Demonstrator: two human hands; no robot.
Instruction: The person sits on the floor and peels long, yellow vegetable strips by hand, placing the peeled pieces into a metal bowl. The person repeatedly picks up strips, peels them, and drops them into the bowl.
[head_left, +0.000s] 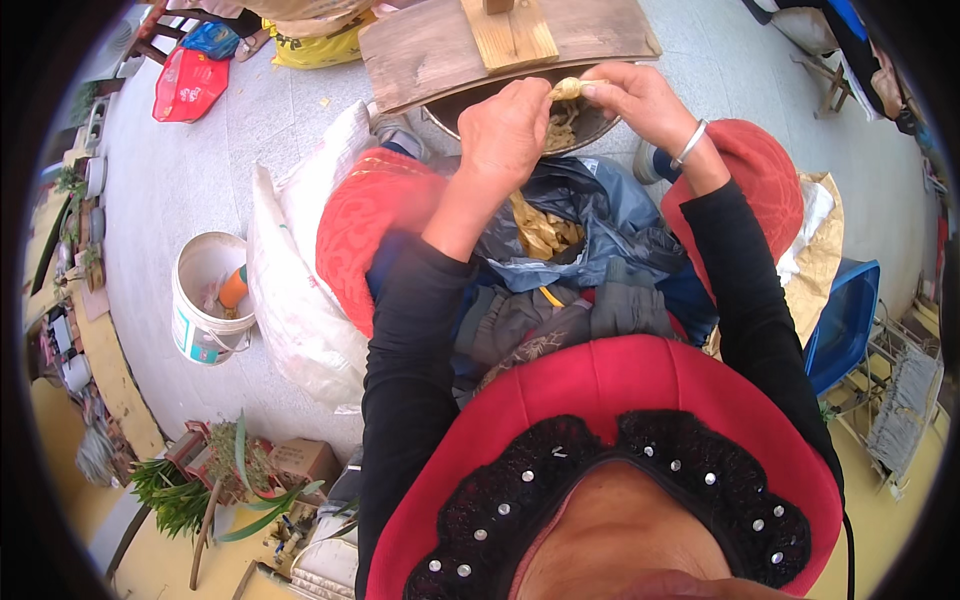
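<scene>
A small pale-yellow bundle (568, 88), knotted or twisted, is held between my two hands above a round metal basin. My left hand (506, 131) is closed around its left end, the fingertips hidden behind the fist. My right hand (637, 101), with a silvery bangle at the wrist, pinches the other end between thumb and fingers. Inside the basin (596, 137) lies pale, stringy material (561, 129). Below my hands, an open dark plastic bag (630, 217) sits in my lap with crumpled yellow-brown sheet-like pieces (547, 229) in it; their material is unclear.
A wooden board (427, 56) with an upright block (510, 37) spans the basin's far side. To the left are a white woven sack (300, 300) and a white bucket (202, 262) holding an orange-handled object. A blue plastic bin (847, 322) stands right, beside a brown paper sack (821, 240).
</scene>
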